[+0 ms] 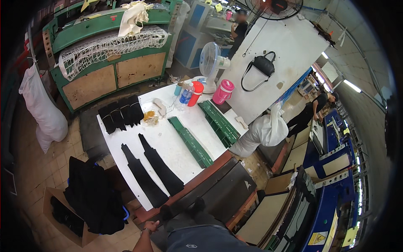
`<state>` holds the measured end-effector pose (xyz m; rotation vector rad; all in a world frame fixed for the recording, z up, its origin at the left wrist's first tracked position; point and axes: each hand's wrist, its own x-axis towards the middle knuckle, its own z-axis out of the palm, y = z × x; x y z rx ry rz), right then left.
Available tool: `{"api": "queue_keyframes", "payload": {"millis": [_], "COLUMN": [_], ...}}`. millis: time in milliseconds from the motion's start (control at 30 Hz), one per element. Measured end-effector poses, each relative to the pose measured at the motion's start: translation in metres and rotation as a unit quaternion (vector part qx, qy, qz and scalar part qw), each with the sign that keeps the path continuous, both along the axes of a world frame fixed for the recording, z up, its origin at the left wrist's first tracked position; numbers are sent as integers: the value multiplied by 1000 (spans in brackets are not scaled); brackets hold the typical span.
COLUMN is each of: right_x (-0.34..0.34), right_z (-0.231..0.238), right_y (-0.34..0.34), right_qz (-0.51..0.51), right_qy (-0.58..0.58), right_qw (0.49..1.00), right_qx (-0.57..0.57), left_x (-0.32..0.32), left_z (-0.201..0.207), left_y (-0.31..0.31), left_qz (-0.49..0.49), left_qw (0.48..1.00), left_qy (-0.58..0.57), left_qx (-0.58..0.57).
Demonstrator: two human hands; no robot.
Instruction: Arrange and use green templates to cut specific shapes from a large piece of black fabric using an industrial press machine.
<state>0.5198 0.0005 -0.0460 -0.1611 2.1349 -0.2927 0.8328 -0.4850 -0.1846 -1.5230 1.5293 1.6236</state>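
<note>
My left hand (150, 227) hangs low beside my body, near the front corner of a white-topped table (126, 168). Its fingers look loosely bent and apart, with nothing visible in them. My right hand is out of the picture. Two long black fabric pieces, a left one (142, 178) and a right one (161, 164), lie side by side on the table's near part. Tied black fabric bundles (121, 113) sit at the far left corner. Two green strip-shaped boards, one in the middle (191, 142) and one at the right (218, 122), lie slanted beside the fabric.
Yellow bands (150, 117), a clear bottle (186, 93), a red container (196, 93), a pink jug (223, 91) and a fan (209, 59) stand on the table. Dark cloth (94, 193) and a cardboard box (52, 201) are at left. A white sack (252, 136) leans right. Two people work farther off.
</note>
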Motion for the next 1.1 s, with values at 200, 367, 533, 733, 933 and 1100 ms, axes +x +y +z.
{"api": "queue_keyframes", "payload": {"millis": [200, 367, 533, 733, 933, 1100], "right_x": [-7, -11, 2, -10, -31, -54], "right_z": [-26, -52, -37, -38, -36, -45], "right_y": [21, 48, 30, 34, -2, -10], "right_qz": [41, 111, 37, 244, 83, 120], "right_qy": [17, 79, 95, 80, 47, 51], "right_qw": [996, 986, 994, 958, 995, 991], "right_qx": [-75, -101, -25, -125, 16, -41], "left_x": [0, -2, 15, 24, 4, -25], "left_z": [19, 36, 14, 13, 15, 21], "left_y": [-2, -4, -3, -6, 3, 11], "left_qz": [3, 4, 138, 176, 176, 128], "left_qw": [999, 999, 990, 983, 983, 990], "left_qy": [4, 7, 4, 35, 35, 51], "left_qx": [33, 42, 34, 47, 26, -7]}}
